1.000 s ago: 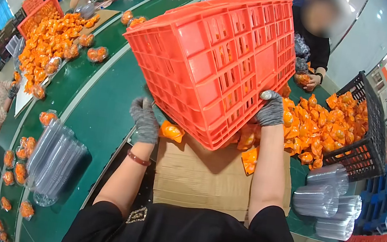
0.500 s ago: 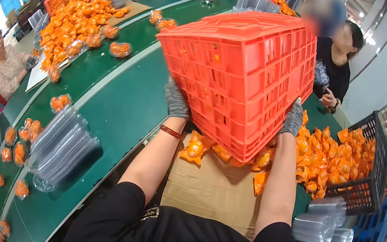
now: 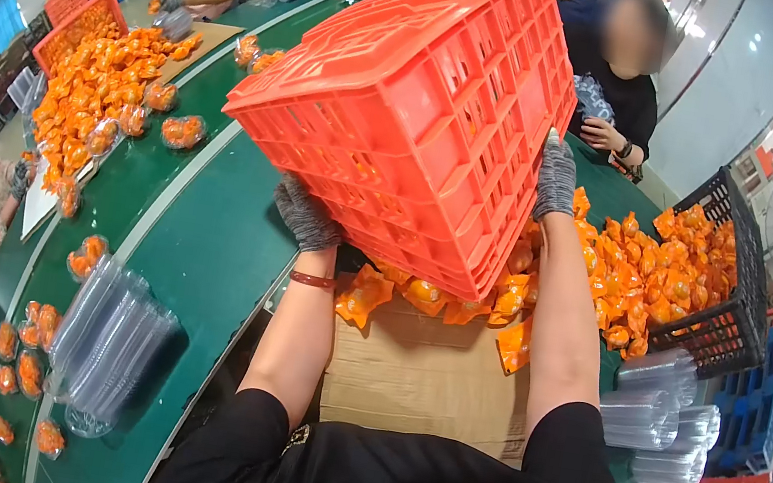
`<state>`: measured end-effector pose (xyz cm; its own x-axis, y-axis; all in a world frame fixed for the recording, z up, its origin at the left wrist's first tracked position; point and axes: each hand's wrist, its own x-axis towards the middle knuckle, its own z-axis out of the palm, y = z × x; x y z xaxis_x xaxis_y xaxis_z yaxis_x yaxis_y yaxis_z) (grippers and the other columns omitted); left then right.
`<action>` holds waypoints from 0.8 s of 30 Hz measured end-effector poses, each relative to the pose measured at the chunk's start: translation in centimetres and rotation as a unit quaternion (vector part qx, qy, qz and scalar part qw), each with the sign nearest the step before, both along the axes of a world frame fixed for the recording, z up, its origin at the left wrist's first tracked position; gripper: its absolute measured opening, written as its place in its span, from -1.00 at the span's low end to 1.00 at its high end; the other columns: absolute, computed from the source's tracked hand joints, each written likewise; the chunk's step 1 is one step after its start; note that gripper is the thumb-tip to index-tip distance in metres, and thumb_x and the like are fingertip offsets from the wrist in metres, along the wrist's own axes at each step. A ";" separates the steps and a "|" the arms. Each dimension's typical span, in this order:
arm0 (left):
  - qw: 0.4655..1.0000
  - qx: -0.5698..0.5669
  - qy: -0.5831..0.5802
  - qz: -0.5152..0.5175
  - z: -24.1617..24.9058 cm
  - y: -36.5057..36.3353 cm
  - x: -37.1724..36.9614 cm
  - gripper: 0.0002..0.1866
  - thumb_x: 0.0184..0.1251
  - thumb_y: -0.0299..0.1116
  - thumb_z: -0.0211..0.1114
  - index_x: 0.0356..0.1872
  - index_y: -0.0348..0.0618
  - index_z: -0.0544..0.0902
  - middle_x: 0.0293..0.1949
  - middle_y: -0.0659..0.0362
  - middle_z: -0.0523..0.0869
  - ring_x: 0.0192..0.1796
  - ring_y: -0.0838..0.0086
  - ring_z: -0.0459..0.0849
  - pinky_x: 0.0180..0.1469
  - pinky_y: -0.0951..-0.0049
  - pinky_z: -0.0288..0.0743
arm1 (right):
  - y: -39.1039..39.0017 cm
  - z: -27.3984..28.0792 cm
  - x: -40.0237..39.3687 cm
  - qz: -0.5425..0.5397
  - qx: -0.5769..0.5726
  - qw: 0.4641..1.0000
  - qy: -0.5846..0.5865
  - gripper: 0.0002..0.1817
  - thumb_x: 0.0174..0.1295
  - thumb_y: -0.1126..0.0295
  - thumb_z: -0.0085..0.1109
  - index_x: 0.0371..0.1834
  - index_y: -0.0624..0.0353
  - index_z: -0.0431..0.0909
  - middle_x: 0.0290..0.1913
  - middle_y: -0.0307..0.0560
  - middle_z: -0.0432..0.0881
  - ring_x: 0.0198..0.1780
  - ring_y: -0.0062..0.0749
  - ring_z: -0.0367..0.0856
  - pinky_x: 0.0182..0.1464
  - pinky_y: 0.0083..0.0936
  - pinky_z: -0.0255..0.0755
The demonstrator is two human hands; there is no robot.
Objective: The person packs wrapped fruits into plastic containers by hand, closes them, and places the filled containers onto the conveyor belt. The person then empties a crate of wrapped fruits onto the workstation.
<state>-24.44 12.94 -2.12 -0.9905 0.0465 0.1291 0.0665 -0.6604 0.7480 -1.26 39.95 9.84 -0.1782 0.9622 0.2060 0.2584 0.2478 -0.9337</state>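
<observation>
A red plastic crate (image 3: 394, 131) hangs tilted in front of me above the work table, its latticed underside and sides turned toward me. My left hand (image 3: 307, 216), in a grey knit glove, is closed on its lower left edge. In the same kind of glove, my right hand (image 3: 556, 179) grips its right side, thumb upward. Orange shows through the slots, but the inside is hidden. Below and behind the crate, orange-wrapped fruits (image 3: 648, 283) lie in a heap, with several at the edge of a cardboard sheet (image 3: 426, 374) before me.
A black crate (image 3: 728, 286) lies on its side at the right, near stacked clear plastic containers (image 3: 656, 421). More clear containers (image 3: 113, 340) and packed fruit (image 3: 183, 133) sit on the green conveyor (image 3: 222, 256). A co-worker (image 3: 617, 96) stands across; others work at left.
The crate has shifted left in view and tips more steeply, with both hands still on it. The co-worker across has turned more toward the table.
</observation>
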 end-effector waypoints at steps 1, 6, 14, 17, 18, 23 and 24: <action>1.000 0.011 -0.009 -0.005 0.3 0.1 0.0 -0.62 0.66 -0.09 0.09 0.00 -0.28 0.53 -0.05 0.08 0.66 -0.04 0.34 0.60 0.08 0.29 0.54 | -0.4 0.6 -0.1 0.005 -0.002 1.000 0.002 -0.25 0.49 -0.15 -0.02 0.38 0.38 0.44 0.27 0.31 0.60 0.27 0.10 0.59 0.28 -0.20 0.46; 0.998 0.020 -0.054 -0.026 2.4 -0.4 0.9 -0.58 0.65 -0.03 0.10 -0.05 -0.30 0.52 -0.07 0.07 0.66 -0.06 0.36 0.60 0.06 0.28 0.55 | -1.0 0.7 -0.3 -0.003 -0.025 0.999 0.031 -0.30 0.48 -0.10 0.03 0.33 0.39 0.47 0.21 0.30 0.63 0.21 0.00 0.63 0.25 -0.26 0.47; 0.984 0.103 -0.029 -0.144 2.6 -0.8 0.1 -0.43 0.66 0.03 0.03 0.43 -0.19 0.43 0.38 0.08 0.53 0.29 0.20 0.60 0.35 0.16 0.55 | -1.5 1.8 -1.5 -0.021 0.027 0.999 -0.001 -0.30 0.49 -0.15 0.00 0.28 0.35 0.53 0.11 0.23 0.69 0.12 -0.03 0.65 0.19 -0.25 0.46; 0.959 0.177 -0.008 -0.223 3.1 -1.0 0.5 -0.39 0.67 0.08 -0.05 0.50 -0.15 0.33 0.46 0.05 0.44 0.35 0.14 0.55 0.40 0.07 0.52 | -3.8 4.1 -1.4 0.005 0.032 0.999 0.018 -0.26 0.48 -0.16 0.00 0.36 0.37 0.46 0.24 0.29 0.62 0.27 0.03 0.58 0.30 -0.22 0.40; 0.945 0.204 -0.002 -0.256 3.2 -1.0 0.4 -0.37 0.68 0.09 -0.07 0.52 -0.13 0.29 0.48 0.04 0.41 0.37 0.12 0.53 0.42 0.05 0.50 | -4.7 5.0 -1.4 0.017 0.018 0.999 0.033 -0.20 0.47 -0.18 0.00 0.43 0.38 0.39 0.34 0.33 0.54 0.37 0.06 0.51 0.39 -0.25 0.34; 0.970 0.132 0.037 -0.201 2.6 -0.9 -0.4 -0.36 0.69 0.09 -0.13 0.52 -0.17 0.26 0.48 -0.01 0.40 0.41 0.11 0.49 0.41 0.00 0.52 | -5.4 6.0 -2.4 0.008 0.071 0.996 0.056 -0.27 0.45 -0.12 0.06 0.33 0.40 0.41 0.19 0.39 0.60 0.24 0.16 0.57 0.27 -0.19 0.42; 0.976 0.100 0.050 -0.187 1.8 -0.9 -0.8 -0.38 0.69 0.06 -0.12 0.50 -0.19 0.28 0.46 -0.01 0.40 0.41 0.11 0.49 0.43 -0.01 0.50 | -5.7 6.8 -2.3 0.020 0.061 0.997 0.045 -0.20 0.45 -0.17 0.04 0.37 0.44 0.38 0.27 0.42 0.55 0.32 0.18 0.52 0.33 -0.20 0.38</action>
